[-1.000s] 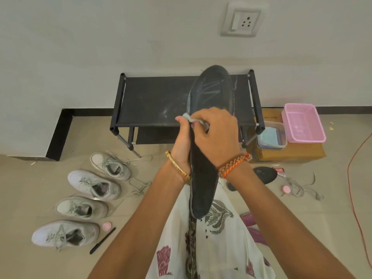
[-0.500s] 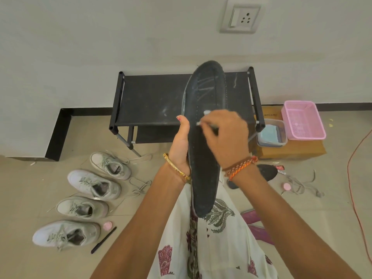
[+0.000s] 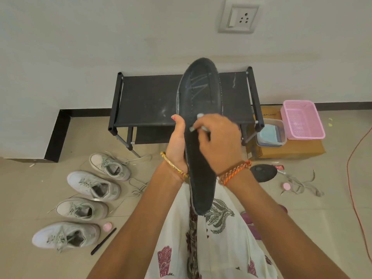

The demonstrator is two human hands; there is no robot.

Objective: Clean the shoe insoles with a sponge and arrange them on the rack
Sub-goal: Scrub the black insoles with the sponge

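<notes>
A long black insole (image 3: 201,97) stands upright in front of me, toe end up, with wet streaks near its top. My left hand (image 3: 177,143) grips its left edge at mid-length. Pressed against the insole's middle is my right hand (image 3: 219,141), closed on a small pale sponge (image 3: 198,122) that mostly hides under the fingers. The black two-tier shoe rack (image 3: 149,97) stands behind against the wall, its top shelf bare. A second black insole (image 3: 263,173) lies on the floor to the right.
Several grey-white sneakers (image 3: 94,186) lie in a row at left, with a black pen (image 3: 103,241) and pink caps nearby. Right of the rack, a cardboard box (image 3: 291,151) carries a clear tub (image 3: 270,132) and a pink basket (image 3: 302,119). Loose laces and an orange cable lie right.
The insole has turned to face me and risen slightly. My right hand has slid with the sponge from the insole's left edge onto its flat surface.
</notes>
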